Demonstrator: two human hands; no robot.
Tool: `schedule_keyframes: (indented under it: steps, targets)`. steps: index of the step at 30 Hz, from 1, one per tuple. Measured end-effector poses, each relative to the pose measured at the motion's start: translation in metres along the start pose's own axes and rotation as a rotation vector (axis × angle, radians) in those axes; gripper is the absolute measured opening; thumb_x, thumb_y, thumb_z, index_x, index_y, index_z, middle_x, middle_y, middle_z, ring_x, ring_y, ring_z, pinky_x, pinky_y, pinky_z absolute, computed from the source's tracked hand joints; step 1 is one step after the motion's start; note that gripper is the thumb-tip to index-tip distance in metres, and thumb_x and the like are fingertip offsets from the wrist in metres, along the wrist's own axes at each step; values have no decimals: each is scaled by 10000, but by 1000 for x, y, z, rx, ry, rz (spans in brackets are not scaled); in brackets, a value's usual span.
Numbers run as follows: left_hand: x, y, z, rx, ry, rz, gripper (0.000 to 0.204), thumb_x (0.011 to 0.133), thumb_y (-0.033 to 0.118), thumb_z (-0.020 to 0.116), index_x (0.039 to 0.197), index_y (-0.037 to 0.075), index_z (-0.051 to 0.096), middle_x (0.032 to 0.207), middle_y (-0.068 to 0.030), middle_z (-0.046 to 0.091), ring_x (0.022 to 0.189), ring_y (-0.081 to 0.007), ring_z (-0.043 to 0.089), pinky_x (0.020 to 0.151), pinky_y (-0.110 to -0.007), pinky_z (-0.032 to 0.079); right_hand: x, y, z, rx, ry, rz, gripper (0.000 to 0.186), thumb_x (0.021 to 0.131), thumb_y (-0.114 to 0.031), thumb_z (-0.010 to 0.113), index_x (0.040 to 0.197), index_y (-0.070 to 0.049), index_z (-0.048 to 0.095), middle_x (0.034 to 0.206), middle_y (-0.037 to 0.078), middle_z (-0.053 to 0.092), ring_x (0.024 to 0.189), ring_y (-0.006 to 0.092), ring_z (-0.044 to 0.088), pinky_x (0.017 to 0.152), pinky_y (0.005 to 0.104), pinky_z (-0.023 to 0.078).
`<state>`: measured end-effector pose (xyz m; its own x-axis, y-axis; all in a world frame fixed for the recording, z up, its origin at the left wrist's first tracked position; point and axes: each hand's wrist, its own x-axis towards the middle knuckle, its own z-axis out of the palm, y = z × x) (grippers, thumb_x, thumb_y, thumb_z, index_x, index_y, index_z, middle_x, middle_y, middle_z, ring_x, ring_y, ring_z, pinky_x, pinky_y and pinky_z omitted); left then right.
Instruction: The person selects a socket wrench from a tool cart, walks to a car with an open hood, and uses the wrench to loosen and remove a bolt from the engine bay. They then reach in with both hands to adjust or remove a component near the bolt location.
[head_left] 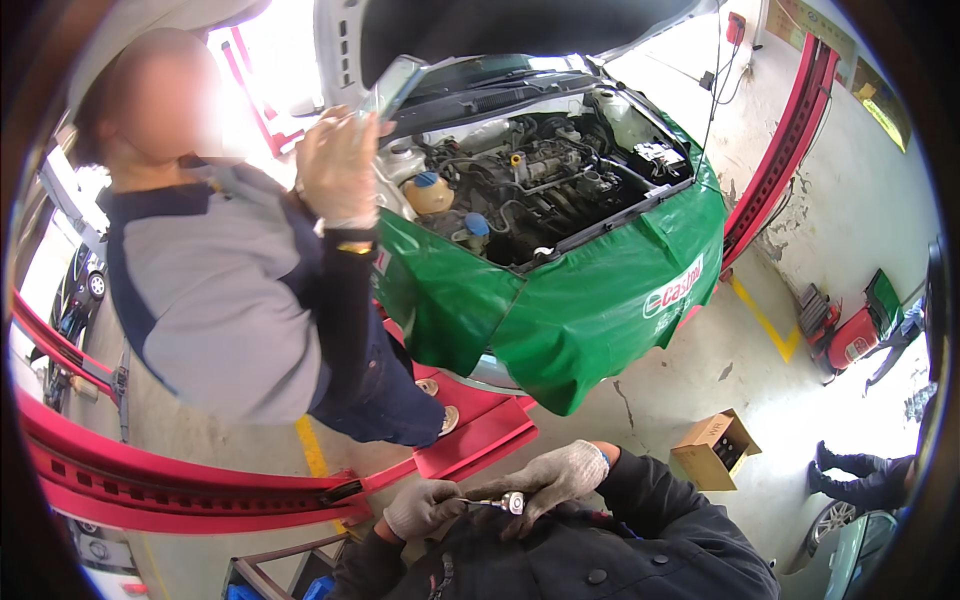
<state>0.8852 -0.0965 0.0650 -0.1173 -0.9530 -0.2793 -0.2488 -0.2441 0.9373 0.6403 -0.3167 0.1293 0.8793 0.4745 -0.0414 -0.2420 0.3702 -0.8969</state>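
Ratchet wrench [514,502], thin end clasped by left fingers [446,498], round head against right fingers [537,499]; right grip unclear

Open cardboard box [694,463] on grey floor [690,365], red lift post [785,150] near pale wall [860,200], yellow painted line [760,318]

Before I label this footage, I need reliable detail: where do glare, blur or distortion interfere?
In the head view, glare bleaches the opening behind the co-worker and floor at right; blur hides the co-worker's head; the red post at lower left bows; the metal tool at the wearer's left hand and right hand is too small for fine detail.
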Motion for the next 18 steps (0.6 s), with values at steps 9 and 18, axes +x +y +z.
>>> schedule_keyframes:
  steps: [9, 18]
  targets:
    - [133, 100, 13, -156, -330, -161, 353, 1138, 360, 662, 1060, 23, 730, 794, -20, 606, 748, -98, 541, 675, -339, 489, -126, -37, -65, 255, 91, -67, 786, 1069, -128, 722, 1726, 32, 320, 1383, 274, 728, 1054, 295, 801, 911, 394, 662]
    - [231, 103, 19, 749, 514, 305, 168, 916, 222, 826, 953, 92, 725, 811, -134, 714, 774, -353, 736, 673, -493, 547, -123, -35, -88, 438, 1084, -290, 554, 1126, -250, 602, 1571, 51, 465, 934, 77, 670, 640, 140, 538, 592, 301, 431]
